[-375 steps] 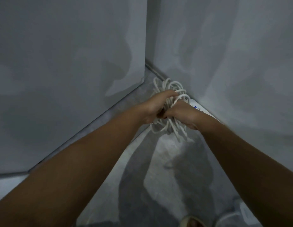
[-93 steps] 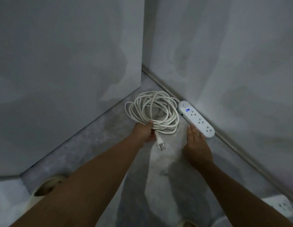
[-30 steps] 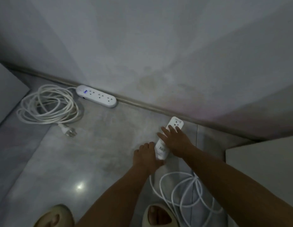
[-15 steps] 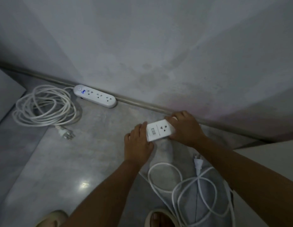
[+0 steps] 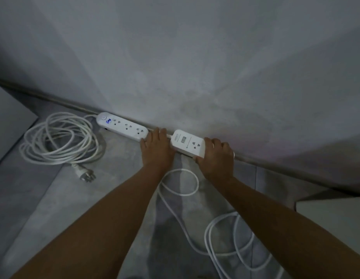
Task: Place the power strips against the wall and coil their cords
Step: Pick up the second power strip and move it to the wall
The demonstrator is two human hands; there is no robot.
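Observation:
A white power strip with a blue light (image 5: pixel 121 126) lies along the foot of the wall (image 5: pixel 195 67). Its cord (image 5: pixel 58 140) is coiled on the floor to its left, plug (image 5: pixel 84 175) lying loose. A second, shorter white power strip (image 5: pixel 188 143) lies against the wall just right of the first. My left hand (image 5: pixel 157 148) presses on its left end and my right hand (image 5: pixel 216 156) grips its right end. Its cord (image 5: pixel 225 234) sprawls in loose loops across the floor between and under my forearms.
The floor is grey concrete with a skirting line (image 5: pixel 285 168) along the wall. A pale panel (image 5: pixel 8 119) stands at the left and a light box edge (image 5: pixel 334 216) at the right.
Both hands have carried the second strip up and left, turning it so it lies flat against the wall beside the first strip. Earlier, the first cord was coiled and set down.

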